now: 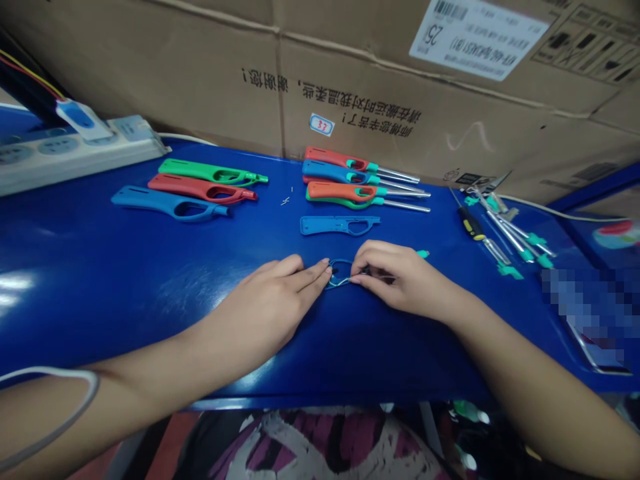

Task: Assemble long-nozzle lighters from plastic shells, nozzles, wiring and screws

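Note:
A blue lighter casing half [342,261] lies on the table between my hands, its trigger loop showing. My left hand [280,293] presses over its handle, fingers together, hiding most of that part. My right hand [395,273] pinches a thin pale wire [342,283] at the loop's right side; what else sits in those fingers is hidden. A turquoise tip [423,254] pokes out behind the right hand. Just beyond lies another blue casing half [340,225], flat on the table.
Assembled gas lighters [367,193] with metal tubes lie farther back. Coloured casings, including a green one [200,170], rest at left near a power strip [75,150]. On the right are a screwdriver [471,224], loose metal tubes [510,233] and a phone [600,340]. A cardboard box [200,80] stands behind.

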The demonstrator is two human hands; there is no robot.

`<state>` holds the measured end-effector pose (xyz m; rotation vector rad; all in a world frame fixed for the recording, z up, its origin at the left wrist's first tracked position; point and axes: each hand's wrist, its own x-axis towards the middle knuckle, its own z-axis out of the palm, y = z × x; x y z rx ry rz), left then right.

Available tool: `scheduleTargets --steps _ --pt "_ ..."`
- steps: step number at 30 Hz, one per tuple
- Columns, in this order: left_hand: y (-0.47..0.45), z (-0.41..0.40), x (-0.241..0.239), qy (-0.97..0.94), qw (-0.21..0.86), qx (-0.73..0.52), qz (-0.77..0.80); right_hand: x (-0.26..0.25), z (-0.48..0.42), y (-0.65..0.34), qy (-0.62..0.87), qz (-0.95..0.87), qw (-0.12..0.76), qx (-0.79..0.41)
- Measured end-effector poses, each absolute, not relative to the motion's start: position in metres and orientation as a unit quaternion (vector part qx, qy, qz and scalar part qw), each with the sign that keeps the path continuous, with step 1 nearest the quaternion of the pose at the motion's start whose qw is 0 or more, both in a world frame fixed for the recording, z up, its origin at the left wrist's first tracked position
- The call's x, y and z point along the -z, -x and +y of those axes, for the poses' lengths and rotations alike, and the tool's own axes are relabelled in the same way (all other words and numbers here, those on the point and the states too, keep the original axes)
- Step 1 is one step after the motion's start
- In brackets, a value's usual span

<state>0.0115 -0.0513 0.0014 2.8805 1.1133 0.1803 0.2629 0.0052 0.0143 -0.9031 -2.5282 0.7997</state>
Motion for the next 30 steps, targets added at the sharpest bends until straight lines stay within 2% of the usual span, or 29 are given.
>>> scheduleTargets --steps 10,18,24,30 --pt "-0.0066 -0.055 -0.0019 -0.938 0.029 -0.121 0.324 -0.0111 0.0026 -0.2578 0.365 -0.875 0.186 -0.258" --pt "-0.0117 -0.052 -0.0025 -0.936 0.02 -0.117 0.33 -0.0151 0.004 -0.2626 0.346 -0.887 0.149 -0.267" --pt "-0.0119 -0.0503 -0.0042 -0.934 0.036 -0.129 0.331 -0.0096 -0.0005 -0.2581 0.368 -0.891 0.166 -0.207" --pt "-0.0128 -0.0508 -0.0054 -0.909 0.064 -0.139 0.387 -0.0122 -0.0003 -0.2592 0.327 -0.914 0.13 -0.2"
